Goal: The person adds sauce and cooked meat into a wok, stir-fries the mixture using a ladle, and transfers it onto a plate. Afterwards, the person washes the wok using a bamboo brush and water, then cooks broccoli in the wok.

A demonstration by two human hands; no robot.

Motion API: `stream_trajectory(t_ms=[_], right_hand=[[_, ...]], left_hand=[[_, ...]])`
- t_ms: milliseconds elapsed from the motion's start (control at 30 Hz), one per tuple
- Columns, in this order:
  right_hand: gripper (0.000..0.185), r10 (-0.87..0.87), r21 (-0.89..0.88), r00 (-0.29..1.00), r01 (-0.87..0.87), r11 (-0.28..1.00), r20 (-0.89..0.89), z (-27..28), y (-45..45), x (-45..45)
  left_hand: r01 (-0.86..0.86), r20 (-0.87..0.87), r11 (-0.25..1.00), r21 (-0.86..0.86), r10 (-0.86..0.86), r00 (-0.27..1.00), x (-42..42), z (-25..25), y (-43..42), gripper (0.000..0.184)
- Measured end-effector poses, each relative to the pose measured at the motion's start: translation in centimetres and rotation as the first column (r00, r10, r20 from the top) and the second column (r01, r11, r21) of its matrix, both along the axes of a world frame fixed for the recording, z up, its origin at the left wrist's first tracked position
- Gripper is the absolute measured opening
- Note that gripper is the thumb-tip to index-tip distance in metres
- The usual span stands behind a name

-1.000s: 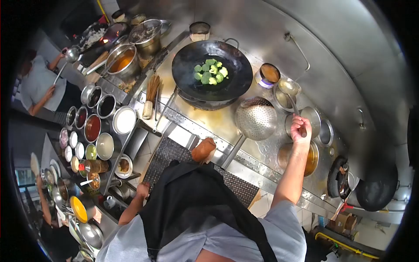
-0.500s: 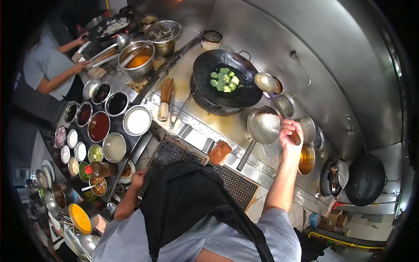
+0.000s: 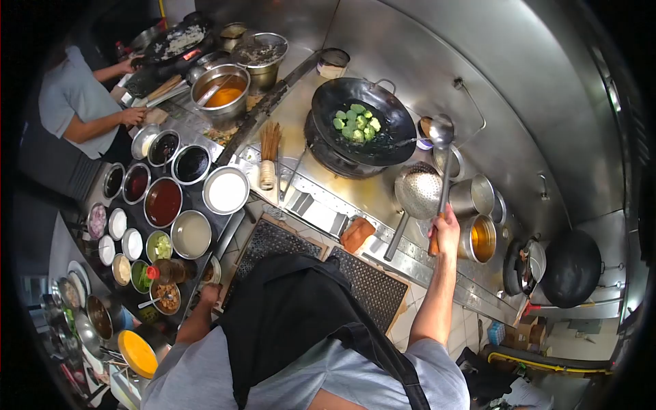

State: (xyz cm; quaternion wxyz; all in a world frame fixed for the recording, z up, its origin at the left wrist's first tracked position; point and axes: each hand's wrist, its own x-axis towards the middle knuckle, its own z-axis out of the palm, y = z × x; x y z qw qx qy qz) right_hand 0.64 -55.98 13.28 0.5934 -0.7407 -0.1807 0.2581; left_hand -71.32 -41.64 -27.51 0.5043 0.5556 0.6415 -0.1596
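My right hand (image 3: 445, 231) is closed round the wooden-ended handle of a ladle (image 3: 442, 130). The ladle's bowl is raised just right of a black wok (image 3: 326, 140), where broccoli florets (image 3: 357, 123) lie in the middle. A pale streak crosses the wok's right rim towards the ladle; I cannot tell whether it is liquid. Below the ladle, a perforated strainer (image 3: 418, 191) rests on the steel counter, its handle towards me. My left hand (image 3: 210, 295) is low at the edge of the seasoning counter, beside a partly hidden bowl, with its fingers curled and their inner side hidden.
Sauce and seasoning pots (image 3: 162, 203) crowd the left counter. A bamboo brush (image 3: 269, 156) and a brown cloth (image 3: 357, 234) are on the stove counter. Metal pots (image 3: 473, 196) and an oil pot (image 3: 477, 239) stand at right. A co-worker (image 3: 85, 102) handles another wok at upper left.
The ladle has swung from over the wok's right rim to just right of it, bowl now higher and handle more upright. My left hand has dropped slightly. The whole view has shifted a little.
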Motion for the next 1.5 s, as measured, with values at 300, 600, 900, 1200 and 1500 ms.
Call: stream_trajectory(t_ms=[300,600,900,1200,1500], right_hand=[[0.066,-0.234,-0.214,0.501,0.683,0.699,0.833,-5.6,-15.0,7.2],[0.032,-0.387,-0.586,0.715,0.699,0.41,0.582,-8.8,-22.0,12.5],[0.056,-0.173,-0.686,0.829,0.541,0.487,0.531,-14.3,-22.9,16.9],[0.058,-0.013,-0.145,0.382,0.383,0.912,0.924,-7.6,-11.0,10.0],[0.035,0.522,-0.06,0.746,-0.55,0.833,0.413,-17.3,-2.9,-3.4]], left_hand=[[-0.374,0.217,0.904,-0.208,0.416,0.883,9.9,4.7,3.3,0.014],[-0.294,0.189,0.936,-0.195,0.329,0.925,11.8,3.0,2.0,0.015],[0.03,0.191,0.997,-0.076,-0.015,0.982,17.6,6.4,-3.5,0.018],[-0.391,0.305,0.92,-0.017,0.377,0.875,23.1,9.0,-12.0,0.021],[0.146,0.198,0.767,0.624,-0.336,0.921,12.9,3.0,-25.7,0.021]])
